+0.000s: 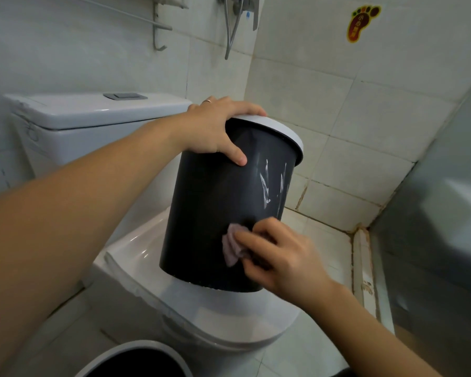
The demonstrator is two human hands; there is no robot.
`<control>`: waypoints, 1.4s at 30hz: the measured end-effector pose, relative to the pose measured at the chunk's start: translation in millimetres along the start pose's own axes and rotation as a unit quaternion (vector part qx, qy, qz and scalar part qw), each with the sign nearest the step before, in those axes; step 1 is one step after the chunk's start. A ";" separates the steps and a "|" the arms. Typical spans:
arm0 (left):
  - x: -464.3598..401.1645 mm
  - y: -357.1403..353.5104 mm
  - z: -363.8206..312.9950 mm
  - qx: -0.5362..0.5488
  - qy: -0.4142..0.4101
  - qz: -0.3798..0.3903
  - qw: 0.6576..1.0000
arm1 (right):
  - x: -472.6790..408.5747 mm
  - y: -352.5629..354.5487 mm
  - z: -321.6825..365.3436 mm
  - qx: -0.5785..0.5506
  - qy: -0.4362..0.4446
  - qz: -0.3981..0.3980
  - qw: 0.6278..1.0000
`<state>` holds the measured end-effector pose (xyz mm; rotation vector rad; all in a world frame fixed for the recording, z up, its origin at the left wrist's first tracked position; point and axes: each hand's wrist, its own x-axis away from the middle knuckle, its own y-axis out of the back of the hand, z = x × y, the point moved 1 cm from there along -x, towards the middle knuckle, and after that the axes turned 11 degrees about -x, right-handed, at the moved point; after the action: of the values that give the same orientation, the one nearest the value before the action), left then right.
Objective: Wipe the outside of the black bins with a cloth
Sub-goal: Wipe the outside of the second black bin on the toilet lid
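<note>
Black bin (215, 202), light stiff plastic, seemed slippery; we gripped its rim with our left hand (215, 129) while our right hand (278, 254) pinched the soft cloth (233, 250) against its side.

One view only, from a camera worn on the person's head; it looks forward and steeply down, wide-angled, so the tiled walls bow at the edges; the toilet (191, 303) sits at the middle of the frame, close below the camera; its tank (93, 118) lies behind it toward the upper left; the wall corner rises behind it to the right; both forearms enter from the bottom edge and reach over the toilet, near the lens; no second view shares the scene.
</note>
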<state>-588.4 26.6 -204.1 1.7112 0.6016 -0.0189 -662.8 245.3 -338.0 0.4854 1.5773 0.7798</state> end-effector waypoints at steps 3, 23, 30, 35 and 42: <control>0.9 0.2 -2.6 -0.004 -0.010 0.003 1.000 | -2.0 4.2 -3.3 0.017 0.027 0.014 0.999; 11.4 7.6 -7.0 -0.009 -0.027 0.030 0.999 | -47.9 26.9 -22.3 0.064 -0.080 -0.110 0.989; 13.0 9.3 -20.6 -0.030 -0.054 0.027 0.998 | -87.9 36.1 -29.8 0.066 -0.094 -0.144 0.983; 15.3 11.1 -17.0 -0.020 -0.044 0.039 0.998 | -76.8 41.0 -42.5 0.076 -0.106 -0.136 0.982; 13.5 10.7 -11.1 0.003 -0.031 0.041 0.999 | -71.8 45.0 -52.9 0.069 -0.130 -0.139 0.979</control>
<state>-575.9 40.8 -196.3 1.7344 0.4862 -0.0152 -708.5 214.8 -254.5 0.4349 1.4204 0.3795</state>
